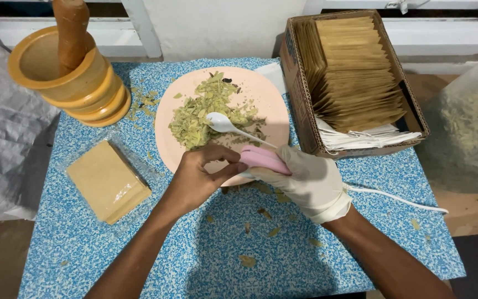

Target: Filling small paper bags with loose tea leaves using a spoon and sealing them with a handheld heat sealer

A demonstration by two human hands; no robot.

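Observation:
My bare left hand [195, 177] is curled over the near rim of a pale pink plate [272, 99]. Its thumb and fingertips are pinched together right at the tip of a pink corded hand tool [264, 159]. I cannot see anything between the fingers. My right hand [305, 180], in a white glove, grips that pink tool from the right. A white plastic spoon [219, 123] lies on the plate in a heap of dried green leaf flakes [206, 111], and its handle runs toward the gloved fingers.
A wooden mortar and pestle [67, 66] stands back left. A clear-wrapped stack of tan sachets [106, 180] lies left. A cardboard box of tan sachets [355, 72] stands at the right, with a plastic bag of leaves [468, 133] beyond it. The tool's white cord [399, 199] trails right over the blue speckled table [250, 260].

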